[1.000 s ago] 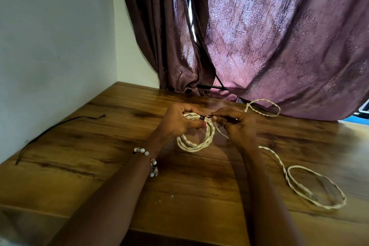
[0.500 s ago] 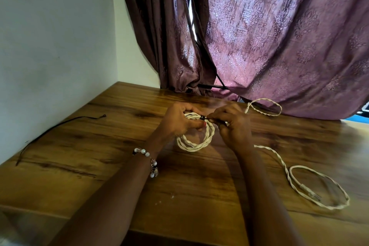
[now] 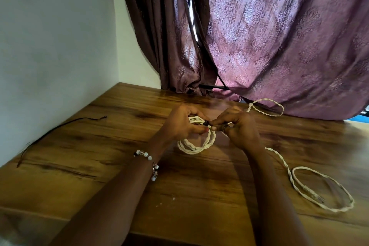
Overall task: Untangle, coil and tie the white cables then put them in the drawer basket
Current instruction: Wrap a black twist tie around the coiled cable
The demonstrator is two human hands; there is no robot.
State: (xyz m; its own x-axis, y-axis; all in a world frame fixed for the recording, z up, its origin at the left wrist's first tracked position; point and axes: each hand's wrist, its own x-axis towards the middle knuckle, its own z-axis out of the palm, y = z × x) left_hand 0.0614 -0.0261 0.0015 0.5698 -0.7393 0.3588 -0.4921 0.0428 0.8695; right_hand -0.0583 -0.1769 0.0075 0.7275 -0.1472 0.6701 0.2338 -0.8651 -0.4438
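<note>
Along the left edge of the wooden worktop (image 3: 99, 166), close to the wall, a thin black tie (image 3: 60, 127) lies loose, well apart from everything else. Toward the middle, the left hand (image 3: 182, 124), with a beaded bracelet (image 3: 148, 163) on its wrist, is closed over the far side of the coiled white cable (image 3: 196, 146), thumb and fingers pinching the coil where a small dark band (image 3: 206, 123) wraps it. The coil's near loops hang out below both hands, resting on the worktop. Just beside it, the right hand (image 3: 239, 128) is curled, its fingertips (image 3: 216, 126) meeting the left hand's at the dark band and pinching it. A second white cable (image 3: 289, 173) runs from behind the right hand, with one loop near the curtain (image 3: 289, 46) at the back edge and a larger loop toward the right front corner, untied.
</note>
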